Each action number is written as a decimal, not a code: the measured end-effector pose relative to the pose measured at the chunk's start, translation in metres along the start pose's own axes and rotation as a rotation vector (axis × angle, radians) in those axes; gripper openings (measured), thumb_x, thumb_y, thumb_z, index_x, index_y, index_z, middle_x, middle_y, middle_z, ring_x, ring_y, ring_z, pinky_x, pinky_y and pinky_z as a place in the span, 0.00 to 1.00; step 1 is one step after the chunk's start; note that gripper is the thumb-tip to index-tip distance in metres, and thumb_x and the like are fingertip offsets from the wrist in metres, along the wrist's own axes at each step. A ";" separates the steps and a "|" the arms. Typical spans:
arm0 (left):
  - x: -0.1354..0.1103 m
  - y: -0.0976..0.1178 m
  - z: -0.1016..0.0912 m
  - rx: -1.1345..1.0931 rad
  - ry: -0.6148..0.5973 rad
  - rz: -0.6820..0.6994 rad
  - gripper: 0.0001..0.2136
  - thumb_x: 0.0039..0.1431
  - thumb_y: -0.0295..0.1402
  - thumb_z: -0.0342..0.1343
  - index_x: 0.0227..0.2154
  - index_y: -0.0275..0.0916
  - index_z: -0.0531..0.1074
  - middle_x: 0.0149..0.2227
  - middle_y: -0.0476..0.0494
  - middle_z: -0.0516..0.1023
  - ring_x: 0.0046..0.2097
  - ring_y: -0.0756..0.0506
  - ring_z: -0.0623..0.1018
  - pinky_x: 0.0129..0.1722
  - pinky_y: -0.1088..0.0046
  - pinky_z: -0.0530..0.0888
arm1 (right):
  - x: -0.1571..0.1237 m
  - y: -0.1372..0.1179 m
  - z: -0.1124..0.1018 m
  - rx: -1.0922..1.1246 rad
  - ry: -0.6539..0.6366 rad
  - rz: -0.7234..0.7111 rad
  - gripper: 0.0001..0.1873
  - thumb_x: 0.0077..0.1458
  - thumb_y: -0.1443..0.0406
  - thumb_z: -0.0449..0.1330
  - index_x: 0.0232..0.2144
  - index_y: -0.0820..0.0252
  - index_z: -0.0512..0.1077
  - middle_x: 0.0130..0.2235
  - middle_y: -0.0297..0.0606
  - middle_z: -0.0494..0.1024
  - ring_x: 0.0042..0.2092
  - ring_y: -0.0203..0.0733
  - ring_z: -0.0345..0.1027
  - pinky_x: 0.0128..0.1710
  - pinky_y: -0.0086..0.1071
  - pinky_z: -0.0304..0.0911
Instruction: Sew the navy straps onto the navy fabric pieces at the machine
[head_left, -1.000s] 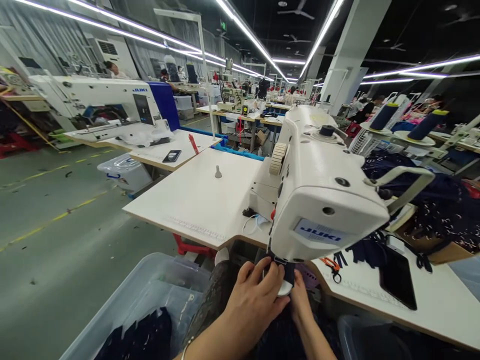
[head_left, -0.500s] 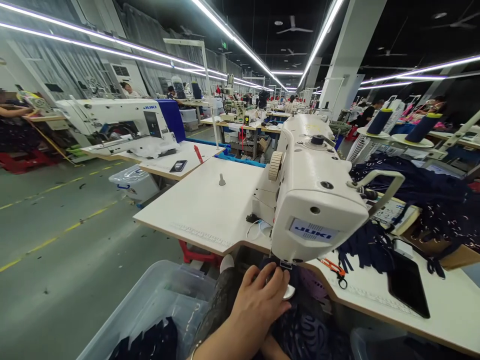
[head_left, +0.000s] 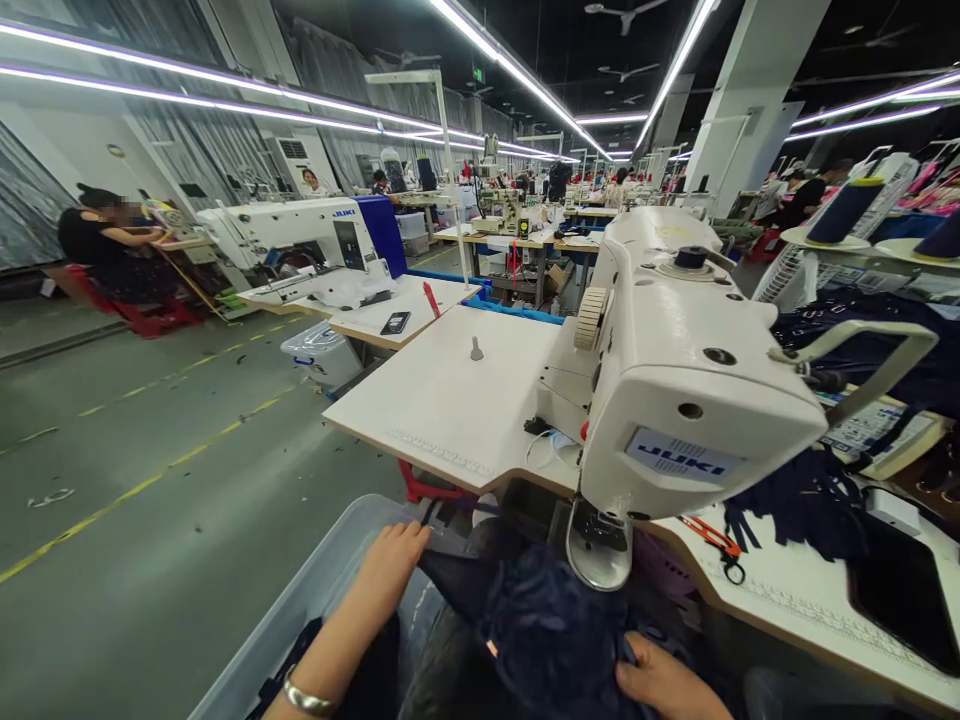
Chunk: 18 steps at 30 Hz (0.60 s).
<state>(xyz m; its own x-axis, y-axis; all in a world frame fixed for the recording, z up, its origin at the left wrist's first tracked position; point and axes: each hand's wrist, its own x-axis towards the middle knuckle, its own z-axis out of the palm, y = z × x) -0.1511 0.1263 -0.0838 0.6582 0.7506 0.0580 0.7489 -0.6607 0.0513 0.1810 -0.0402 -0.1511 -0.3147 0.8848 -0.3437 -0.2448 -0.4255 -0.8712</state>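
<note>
A dark navy lace bra (head_left: 540, 610) is spread below the sewing head, over the lap. My left hand (head_left: 394, 560) is closed on its band end, pulled out to the left above the plastic tub. On the right, my right hand (head_left: 664, 680) pinches the bra's edge, thumb on top. The white JUKI sewing machine (head_left: 690, 400) stands just above, its rounded metal work plate (head_left: 600, 560) close behind the fabric and apart from both hands.
A clear plastic tub (head_left: 341, 560) with dark pieces stands at lower left. Orange-handled snips (head_left: 712, 540), a black phone (head_left: 900, 590) and navy straps (head_left: 802, 500) lie on the right tabletop. A white table (head_left: 427, 400) extends left. Another person (head_left: 112, 240) sits far left.
My left hand has left the needle area and moved left and down, stretching the band. The bra has come out from under the head. My right hand now shows at right. The view has shifted left.
</note>
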 end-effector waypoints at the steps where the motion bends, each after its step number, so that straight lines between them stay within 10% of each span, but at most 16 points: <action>1: -0.001 0.008 0.000 -0.014 -0.038 0.000 0.08 0.54 0.18 0.49 0.31 0.36 0.69 0.31 0.41 0.73 0.34 0.42 0.75 0.36 0.65 0.70 | 0.000 -0.001 0.001 0.059 0.076 0.031 0.24 0.39 0.49 0.71 0.30 0.63 0.77 0.32 0.38 0.80 0.38 0.47 0.73 0.44 0.36 0.64; 7: 0.006 0.104 -0.011 -0.306 -0.132 0.368 0.27 0.59 0.39 0.58 0.59 0.43 0.56 0.52 0.44 0.71 0.49 0.46 0.74 0.46 0.73 0.70 | 0.005 -0.029 0.039 0.300 0.423 0.043 0.18 0.43 0.51 0.70 0.24 0.60 0.75 0.22 0.33 0.75 0.26 0.40 0.70 0.31 0.31 0.64; 11: 0.019 0.141 -0.008 -0.234 -0.065 0.453 0.03 0.64 0.25 0.49 0.39 0.36 0.65 0.34 0.48 0.74 0.35 0.47 0.75 0.38 0.71 0.69 | -0.006 -0.047 0.053 0.377 0.413 -0.022 0.22 0.45 0.47 0.67 0.27 0.61 0.76 0.27 0.40 0.78 0.34 0.47 0.72 0.37 0.36 0.65; 18: 0.021 0.150 -0.002 -0.134 0.012 0.580 0.06 0.66 0.29 0.47 0.32 0.38 0.63 0.29 0.48 0.69 0.32 0.47 0.71 0.37 0.68 0.65 | -0.014 -0.043 0.033 -0.149 0.620 -0.023 0.25 0.47 0.46 0.62 0.16 0.58 0.66 0.19 0.31 0.69 0.26 0.40 0.62 0.30 0.33 0.60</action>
<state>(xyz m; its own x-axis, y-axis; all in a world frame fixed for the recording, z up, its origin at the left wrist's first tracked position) -0.0254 0.0426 -0.0733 0.9556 0.2668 0.1252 0.2503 -0.9590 0.1333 0.1657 -0.0406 -0.0973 0.2895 0.8580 -0.4243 -0.1014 -0.4133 -0.9049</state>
